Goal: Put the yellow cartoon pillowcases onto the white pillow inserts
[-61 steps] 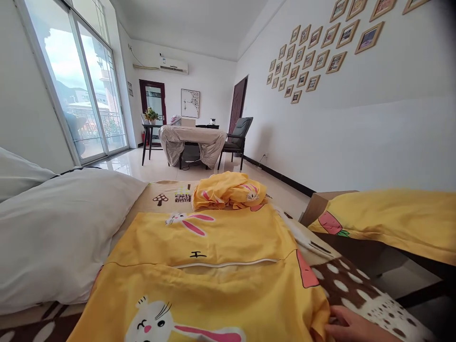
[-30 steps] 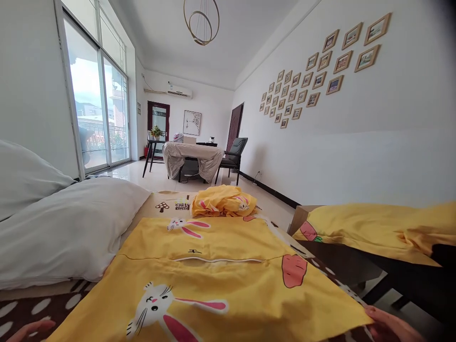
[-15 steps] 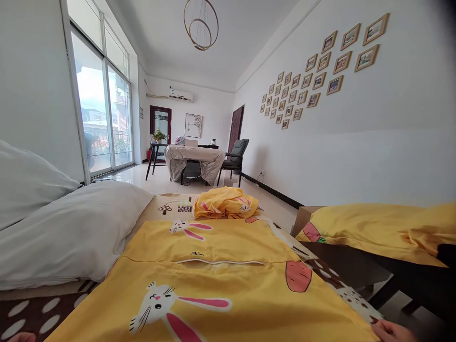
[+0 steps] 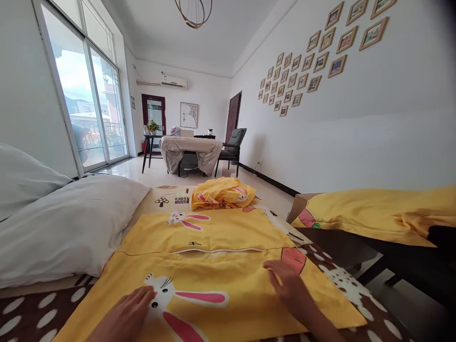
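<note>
A yellow pillowcase [image 4: 221,270] lies spread flat before me, printed with white rabbits and carrots. Across its middle runs a white-edged slit [image 4: 217,250], slightly gaping. Over the rabbit's face at the left is my left hand [image 4: 133,304], its fingers stretched out and holding nothing. My right hand [image 4: 285,282] is over the fabric near the carrot print, just below the slit's right end. Its fingers point left, thumb apart, with nothing in them. Whether either hand presses on the cloth, I cannot tell.
White pillows [image 4: 78,223] lie at the left. A bunched yellow cloth [image 4: 223,194] sits at the far end of the patterned bedding [image 4: 33,311]. Another yellow cloth-covered item [image 4: 370,213] rests at the right on a dark support. Beyond stand a covered table [image 4: 190,145] and a black chair [image 4: 231,147].
Both hands have moved inward from the pillowcase's near corners to above its surface. My right hand has let go of the near right corner. The view has tilted down slightly.
</note>
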A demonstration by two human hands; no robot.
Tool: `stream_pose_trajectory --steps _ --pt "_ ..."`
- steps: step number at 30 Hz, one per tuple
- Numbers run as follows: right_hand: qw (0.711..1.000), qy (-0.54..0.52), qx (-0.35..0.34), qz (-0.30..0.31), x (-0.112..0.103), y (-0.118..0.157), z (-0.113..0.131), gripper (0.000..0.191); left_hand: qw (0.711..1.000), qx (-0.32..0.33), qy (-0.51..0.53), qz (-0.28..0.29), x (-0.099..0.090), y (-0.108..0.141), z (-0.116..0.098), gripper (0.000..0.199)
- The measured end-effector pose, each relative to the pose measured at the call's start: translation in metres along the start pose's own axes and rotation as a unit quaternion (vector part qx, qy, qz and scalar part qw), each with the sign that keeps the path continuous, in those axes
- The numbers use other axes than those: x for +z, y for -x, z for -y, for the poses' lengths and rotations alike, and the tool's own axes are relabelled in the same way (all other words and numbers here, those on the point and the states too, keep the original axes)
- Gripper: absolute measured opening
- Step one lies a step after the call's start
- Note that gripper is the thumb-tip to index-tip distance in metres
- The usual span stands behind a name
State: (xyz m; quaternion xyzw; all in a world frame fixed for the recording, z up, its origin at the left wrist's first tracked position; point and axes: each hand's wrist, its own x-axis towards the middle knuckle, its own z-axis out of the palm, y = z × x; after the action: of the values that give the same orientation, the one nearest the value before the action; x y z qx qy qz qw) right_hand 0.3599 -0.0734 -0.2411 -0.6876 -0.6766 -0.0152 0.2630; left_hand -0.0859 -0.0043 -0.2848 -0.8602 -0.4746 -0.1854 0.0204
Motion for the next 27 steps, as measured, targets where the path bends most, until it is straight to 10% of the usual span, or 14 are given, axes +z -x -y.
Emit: stream_pose_trajectory --steps 4,8,15,27 --pt "0.970 -0.002 -0.156 0.187 0.042 -0.041 0.075 0.026 0.986 0.052 -0.003 0.158 -0.015 -0.055 -0.066 0.048" --pt "0.947 0.055 -0.173 0.266 0.066 -0.075 0.089 0.024 0.974 0.046 -0.046 0.218 -0.023 -0.090 -0.078 0.039" --pt "0.953 0.041 -0.121 0.273 0.093 -0.103 0.083 0.027 0.975 0.003 -0.070 0.210 0.006 -0.131 -0.033 0.030" --pt "0.977 -0.142 -0.043 0.151 0.115 -0.099 0.061 0.003 0.997 0.014 0.076 0.012 0.068 -0.118 -0.001 0.026"
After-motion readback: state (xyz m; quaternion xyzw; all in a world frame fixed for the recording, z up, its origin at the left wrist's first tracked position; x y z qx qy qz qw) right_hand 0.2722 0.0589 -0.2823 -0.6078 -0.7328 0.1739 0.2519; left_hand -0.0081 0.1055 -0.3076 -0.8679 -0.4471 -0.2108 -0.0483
